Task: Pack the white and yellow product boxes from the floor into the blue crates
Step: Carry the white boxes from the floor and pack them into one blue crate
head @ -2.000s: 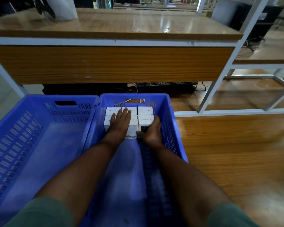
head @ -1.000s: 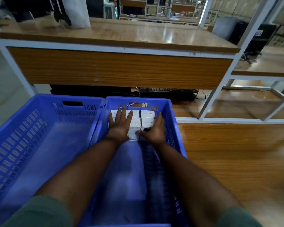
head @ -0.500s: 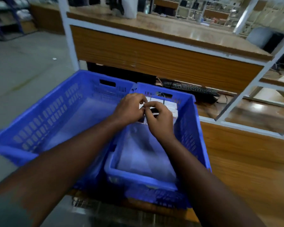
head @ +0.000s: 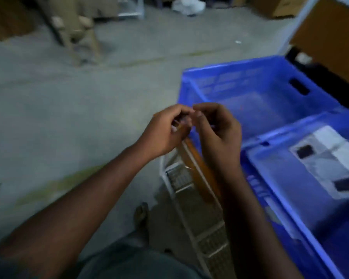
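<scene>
Lying in a flat layer at the far end of the nearer blue crate [head: 274, 150], the white product boxes [head: 330, 156] are blurred, a few showing dark square patches. The second blue crate [head: 250, 91] stands just beyond, touching it. Both hands are raised together left of the crates: the left hand [head: 165, 131] and right hand [head: 220, 131] have curled fingers meeting at the tips; whether they pinch anything is too blurred to tell. Half a second ago the hands hovered over the boxes; the view has since swung left toward the grey floor [head: 69, 109].
</scene>
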Demonstrator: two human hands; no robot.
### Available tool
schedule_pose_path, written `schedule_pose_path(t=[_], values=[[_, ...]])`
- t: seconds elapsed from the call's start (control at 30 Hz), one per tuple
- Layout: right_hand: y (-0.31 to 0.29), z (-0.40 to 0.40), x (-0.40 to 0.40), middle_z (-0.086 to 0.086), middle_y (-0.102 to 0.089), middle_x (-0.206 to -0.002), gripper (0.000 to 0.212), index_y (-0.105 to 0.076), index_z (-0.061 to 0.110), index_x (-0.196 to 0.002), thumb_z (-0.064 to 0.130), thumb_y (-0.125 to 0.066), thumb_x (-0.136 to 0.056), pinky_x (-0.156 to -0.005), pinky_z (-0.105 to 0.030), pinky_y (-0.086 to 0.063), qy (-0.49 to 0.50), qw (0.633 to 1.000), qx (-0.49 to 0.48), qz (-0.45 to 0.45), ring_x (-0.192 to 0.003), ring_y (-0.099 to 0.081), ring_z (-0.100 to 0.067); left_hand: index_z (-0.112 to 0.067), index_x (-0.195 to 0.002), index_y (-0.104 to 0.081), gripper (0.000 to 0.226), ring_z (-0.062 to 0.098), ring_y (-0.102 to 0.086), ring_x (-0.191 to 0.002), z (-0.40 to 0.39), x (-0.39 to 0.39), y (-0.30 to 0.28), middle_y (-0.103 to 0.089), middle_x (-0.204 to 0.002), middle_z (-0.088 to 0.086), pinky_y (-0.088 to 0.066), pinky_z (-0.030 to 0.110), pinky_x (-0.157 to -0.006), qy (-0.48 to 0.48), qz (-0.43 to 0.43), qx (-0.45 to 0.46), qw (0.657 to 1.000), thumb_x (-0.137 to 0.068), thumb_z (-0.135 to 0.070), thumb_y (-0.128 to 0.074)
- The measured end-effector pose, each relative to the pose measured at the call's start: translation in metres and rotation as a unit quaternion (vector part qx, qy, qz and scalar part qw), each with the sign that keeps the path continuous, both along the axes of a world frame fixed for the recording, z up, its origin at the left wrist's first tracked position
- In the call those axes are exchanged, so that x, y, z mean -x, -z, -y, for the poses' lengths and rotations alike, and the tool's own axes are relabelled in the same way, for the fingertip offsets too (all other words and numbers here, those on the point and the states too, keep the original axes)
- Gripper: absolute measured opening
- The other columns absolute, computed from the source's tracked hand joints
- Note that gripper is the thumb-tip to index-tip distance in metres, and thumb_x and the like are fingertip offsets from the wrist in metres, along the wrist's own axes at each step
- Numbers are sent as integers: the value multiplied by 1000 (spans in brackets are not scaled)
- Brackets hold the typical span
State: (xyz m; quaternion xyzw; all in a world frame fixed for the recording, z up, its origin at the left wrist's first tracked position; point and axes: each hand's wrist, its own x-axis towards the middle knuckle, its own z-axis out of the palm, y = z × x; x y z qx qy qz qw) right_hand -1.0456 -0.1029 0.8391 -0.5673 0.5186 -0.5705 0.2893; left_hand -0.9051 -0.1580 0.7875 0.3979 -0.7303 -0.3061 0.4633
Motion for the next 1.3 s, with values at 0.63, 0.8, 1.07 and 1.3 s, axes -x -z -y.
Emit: schedule_pose_path(t=[0.63, 0.8, 1.07, 1.3], values=[[148, 66, -499, 17, -72, -92, 10, -76, 22, -99, 15, -71, -94, -73, -3, -44, -528, 822, -142, -159, -77, -63, 14, -25, -102, -67, 27, 2, -69, -87, -131, -441, 153, -73, -94, -6, -46, 8, -77, -588, -61, -176, 787, -89, -2, -67], [168, 73, -584, 13, -74, -97, 9, -77, 20, -100, 17, -71, -93, -73, -2, -44, -589, 768, -157, -198, -78, -63, 15, -22, -104, -69, 18, 7, -69, -88, -143, -507, 167, -72, -100, -1, -51, 18, -80, -655, -84, -204, 722, -87, -19, -63], [215, 125, -708, 10, -76, -101, 14, -77, 23, -104, 27, -72, -91, -91, -27, -55, -665, 681, -150, -268, -92, -69, -6, -16, -112, -69, 22, 9, -64, -85, -121, -575, 194, -68, -99, -4, -47, 15, -75, -730, -62, -274, 623, -91, -10, -67], [234, 111, -801, 4, -77, -104, 15, -77, 22, -103, 27, -70, -91, -87, -25, -50, -720, 600, -127, -326, -100, -70, -15, -16, -112, -69, 22, 13, -67, -88, -138, -621, 200, -70, -102, -3, -55, 31, -81, -792, -57, -319, 517, -90, -16, -68]])
